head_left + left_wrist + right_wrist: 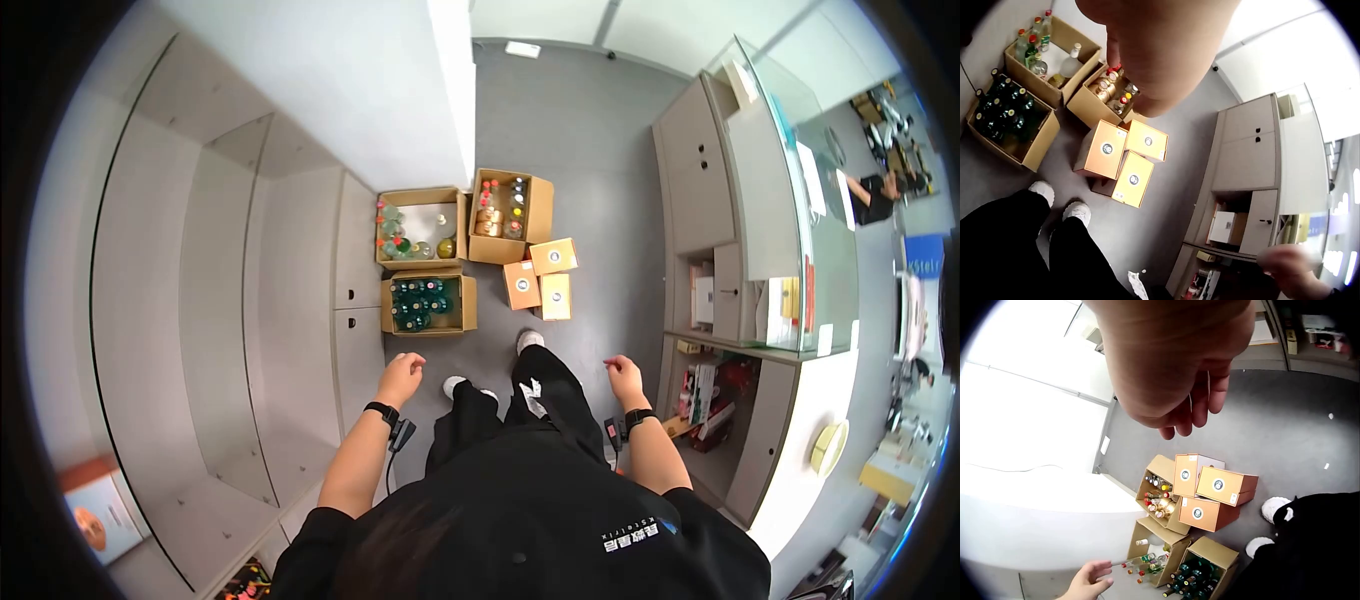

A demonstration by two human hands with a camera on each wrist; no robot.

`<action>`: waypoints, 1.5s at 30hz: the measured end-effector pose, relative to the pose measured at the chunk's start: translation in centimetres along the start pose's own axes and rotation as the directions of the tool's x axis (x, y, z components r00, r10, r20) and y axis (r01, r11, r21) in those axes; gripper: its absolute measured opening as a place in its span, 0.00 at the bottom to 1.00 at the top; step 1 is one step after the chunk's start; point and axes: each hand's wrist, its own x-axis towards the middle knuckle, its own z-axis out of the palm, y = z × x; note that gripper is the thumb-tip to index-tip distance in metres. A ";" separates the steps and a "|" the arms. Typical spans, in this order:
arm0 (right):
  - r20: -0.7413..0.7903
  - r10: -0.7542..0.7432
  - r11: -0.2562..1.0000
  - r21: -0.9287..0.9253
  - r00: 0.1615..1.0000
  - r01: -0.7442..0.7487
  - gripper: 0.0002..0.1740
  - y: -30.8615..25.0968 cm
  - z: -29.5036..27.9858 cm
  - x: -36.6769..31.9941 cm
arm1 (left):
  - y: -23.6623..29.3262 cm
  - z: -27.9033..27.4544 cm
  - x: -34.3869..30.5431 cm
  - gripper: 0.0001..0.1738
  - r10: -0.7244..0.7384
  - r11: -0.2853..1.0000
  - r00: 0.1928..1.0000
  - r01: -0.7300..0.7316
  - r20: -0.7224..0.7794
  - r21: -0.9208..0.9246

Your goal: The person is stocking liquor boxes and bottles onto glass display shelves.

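My left hand (pixel 402 378) hangs in the air with loosely bent fingers and holds nothing. On the other side of the body, my right hand (pixel 624 380) is also free of any object, its fingers relaxed in the right wrist view. Nearest the left hand on the floor is an open cardboard box (pixel 470 305) of dark green bottles (pixel 418 302). Behind it stands a carton (pixel 420 265) with clear and green bottles along its sides. A third carton (pixel 541 210) holds small bottles and gold-coloured ones. Several closed orange gift boxes (pixel 555 256) sit beside it.
A low grey cabinet with glass shelving (pixel 290 320) runs along the left. On the right, a cabinet (pixel 700 170) has open compartments and a glass top (pixel 830 260). A white pillar (pixel 440 90) rises behind the cartons. Grey floor (pixel 620 270) lies between the boxes and right cabinet.
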 end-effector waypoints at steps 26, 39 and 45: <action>0.068 0.351 0.849 0.398 0.934 -0.348 0.09 8.0 5.8 -0.5 | 3.7 28.0 38.4 0.38 0.403 -0.147 0.506 -0.787 0.763 0.600; 0.055 0.595 0.661 0.534 0.801 -0.527 0.10 11.1 8.5 -4.5 | 0.3 33.5 42.6 0.41 0.359 -0.367 0.312 -0.819 0.879 0.441; 0.048 0.580 0.687 0.508 0.813 -0.519 0.11 10.2 8.4 -3.7 | 1.2 33.1 42.8 0.43 0.242 -0.434 0.384 -0.778 0.891 0.454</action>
